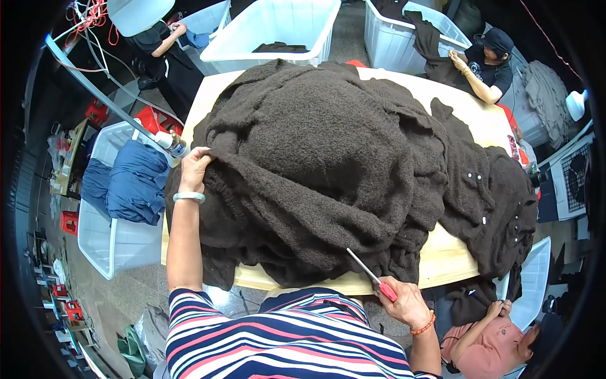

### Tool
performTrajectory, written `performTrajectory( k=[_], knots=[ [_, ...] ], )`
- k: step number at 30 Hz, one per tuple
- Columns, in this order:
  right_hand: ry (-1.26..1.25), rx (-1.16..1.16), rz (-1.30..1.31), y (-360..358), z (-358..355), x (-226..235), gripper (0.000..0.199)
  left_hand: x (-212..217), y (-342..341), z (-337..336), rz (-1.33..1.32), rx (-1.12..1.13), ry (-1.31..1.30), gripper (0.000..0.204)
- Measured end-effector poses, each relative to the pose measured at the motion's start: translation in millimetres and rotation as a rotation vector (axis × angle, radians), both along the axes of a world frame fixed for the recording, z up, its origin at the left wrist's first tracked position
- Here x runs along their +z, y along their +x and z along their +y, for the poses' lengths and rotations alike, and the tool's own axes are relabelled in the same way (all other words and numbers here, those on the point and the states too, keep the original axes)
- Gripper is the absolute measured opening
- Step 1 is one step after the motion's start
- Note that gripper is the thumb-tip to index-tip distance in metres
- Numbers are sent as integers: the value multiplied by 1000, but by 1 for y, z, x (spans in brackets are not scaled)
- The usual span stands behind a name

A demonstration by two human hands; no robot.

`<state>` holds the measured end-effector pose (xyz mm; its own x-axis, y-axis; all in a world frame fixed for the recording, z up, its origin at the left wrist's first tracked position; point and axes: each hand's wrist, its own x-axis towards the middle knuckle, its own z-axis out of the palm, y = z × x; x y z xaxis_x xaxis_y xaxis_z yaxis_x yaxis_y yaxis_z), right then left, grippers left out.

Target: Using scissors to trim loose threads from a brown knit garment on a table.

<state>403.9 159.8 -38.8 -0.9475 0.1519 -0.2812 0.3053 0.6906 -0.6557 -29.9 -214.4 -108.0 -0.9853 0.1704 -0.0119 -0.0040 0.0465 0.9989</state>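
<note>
A large dark brown knitted garment lies heaped over the table before me. My left hand, with a pale bangle at its wrist, pinches the garment's edge on the left side and holds it slightly raised. At the table's near edge, my right hand is closed around a slim tool with a red handle and a thin pale metal shaft. Its tip points up and left, at the lower folds of the knit. Whether it touches the cloth, I cannot tell.
The pale wooden table shows at its rim. Buttoned dark knits lie to the right. A white bin with blue cloth stands left; other white bins stand behind. Co-workers sit far right and near right; another person stands far left.
</note>
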Motion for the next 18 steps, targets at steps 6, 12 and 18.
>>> performTrajectory(
  k=[6,12,18],
  knots=[
    [20,64,-12,-12,1,17,27,109,55,67,-101,-182,276,9],
    [-121,225,109,-47,-4,32,33,154,98,109,-114,-495,305,13],
    [2,372,38,-58,-11,10,37,182,180,200,183,-1061,304,33]
  ],
)
